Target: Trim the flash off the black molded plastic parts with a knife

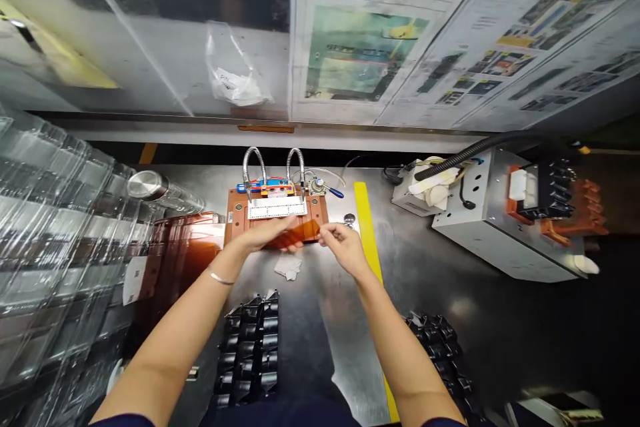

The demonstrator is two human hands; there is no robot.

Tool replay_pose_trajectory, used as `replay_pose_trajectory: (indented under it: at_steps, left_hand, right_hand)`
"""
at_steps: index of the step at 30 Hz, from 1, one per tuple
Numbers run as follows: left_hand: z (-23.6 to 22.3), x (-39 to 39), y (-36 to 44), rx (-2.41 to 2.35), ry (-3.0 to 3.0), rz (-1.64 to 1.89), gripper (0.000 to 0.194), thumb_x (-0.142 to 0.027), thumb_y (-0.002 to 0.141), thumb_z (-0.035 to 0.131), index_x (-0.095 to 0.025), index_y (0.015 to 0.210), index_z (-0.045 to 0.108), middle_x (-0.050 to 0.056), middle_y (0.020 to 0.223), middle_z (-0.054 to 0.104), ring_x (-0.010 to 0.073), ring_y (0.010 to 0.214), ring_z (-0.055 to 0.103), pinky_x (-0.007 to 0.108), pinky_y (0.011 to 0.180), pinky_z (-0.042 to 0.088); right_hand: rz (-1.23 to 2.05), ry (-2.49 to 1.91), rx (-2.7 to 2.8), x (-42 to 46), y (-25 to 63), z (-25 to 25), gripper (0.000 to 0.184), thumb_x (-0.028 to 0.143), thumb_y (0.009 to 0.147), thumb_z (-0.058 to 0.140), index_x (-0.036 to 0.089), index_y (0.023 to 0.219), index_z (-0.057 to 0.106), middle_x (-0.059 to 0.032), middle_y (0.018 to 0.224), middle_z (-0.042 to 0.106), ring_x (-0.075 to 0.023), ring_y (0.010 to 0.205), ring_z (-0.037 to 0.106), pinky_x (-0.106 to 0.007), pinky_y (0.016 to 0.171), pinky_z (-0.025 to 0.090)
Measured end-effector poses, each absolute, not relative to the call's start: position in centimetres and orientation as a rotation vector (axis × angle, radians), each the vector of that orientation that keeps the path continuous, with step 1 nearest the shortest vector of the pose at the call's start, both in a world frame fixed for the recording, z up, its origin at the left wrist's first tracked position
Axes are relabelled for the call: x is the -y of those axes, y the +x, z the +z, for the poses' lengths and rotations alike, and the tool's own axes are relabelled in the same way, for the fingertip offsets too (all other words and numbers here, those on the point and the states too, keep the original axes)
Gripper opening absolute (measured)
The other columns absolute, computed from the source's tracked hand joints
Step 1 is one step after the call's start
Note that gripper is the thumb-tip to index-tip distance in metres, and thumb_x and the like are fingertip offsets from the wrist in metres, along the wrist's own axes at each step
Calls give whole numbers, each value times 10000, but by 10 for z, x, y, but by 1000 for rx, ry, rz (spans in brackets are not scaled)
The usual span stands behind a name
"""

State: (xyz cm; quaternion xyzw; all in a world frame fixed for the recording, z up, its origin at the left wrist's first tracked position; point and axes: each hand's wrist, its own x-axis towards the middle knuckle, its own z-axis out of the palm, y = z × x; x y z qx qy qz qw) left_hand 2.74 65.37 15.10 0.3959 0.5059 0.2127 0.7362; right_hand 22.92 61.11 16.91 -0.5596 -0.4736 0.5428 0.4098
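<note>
My left hand (270, 233) reaches over the front of a brown fixture (237, 220), fingers stretched out and slightly blurred. A small orange see-through film (311, 229) appears to lie across its fingertips. At the film's right edge, my right hand (346, 248) is closed in a pinch, seemingly on that film. A white strip with rows of black dots (276, 208) lies on the fixture. Two bendy metal hoses (254, 152) arch down to it from behind. To the right is a lever with a blue handle (336, 193).
Black moulded parts (250, 343) stand in rows before me, with more parts (440, 347) at right. Clear plastic trays (60, 233) pile up at left beside a bottle (165, 191) and orange sheets (193, 250). Yellow tape (367, 227) and a grey box (500, 233) lie rightward.
</note>
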Motion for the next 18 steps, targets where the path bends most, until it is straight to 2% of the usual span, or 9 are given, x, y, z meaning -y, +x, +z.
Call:
replay_pose_trajectory:
  at_steps: [2,5,8,13,18]
  left_hand:
    - [150,-638,-18,-1089,676,428,528,-629,725,600,-112,806,674,134,763,718,234,690,690,310,585,535]
    - [144,-626,-55,-1274,513,637,391,-488,674,733,-142,830,639,93,809,716,195,694,688,303,599,558]
    - [133,-628,-57,-1442,440,758,295,-362,657,776,-136,766,620,72,768,704,143,597,655,262,535,543]
    - [112,-641,-41,-1603,402,868,279,-307,639,763,-149,599,537,-26,462,560,70,370,495,167,369,381]
    - [104,-649,-38,-1689,431,954,241,-242,640,677,-173,528,475,-73,372,465,41,300,374,148,322,251]
  right_hand:
    - [1409,-1472,831,-625,213,144,220,347,643,716,161,722,629,12,598,656,-106,511,591,-245,540,529]
    - [1387,-1522,687,-636,191,111,247,361,618,709,172,729,596,28,588,653,-83,468,572,-224,501,530]
    - [1380,-1568,638,-640,177,94,221,334,619,694,179,734,585,25,595,663,-80,458,575,-214,481,529]
    - [1372,-1640,669,-646,177,93,179,292,619,683,173,712,587,11,563,669,-96,421,574,-207,413,500]
    - [1343,-1705,723,-655,177,96,152,257,613,671,166,606,550,26,461,618,-73,338,506,-163,340,414]
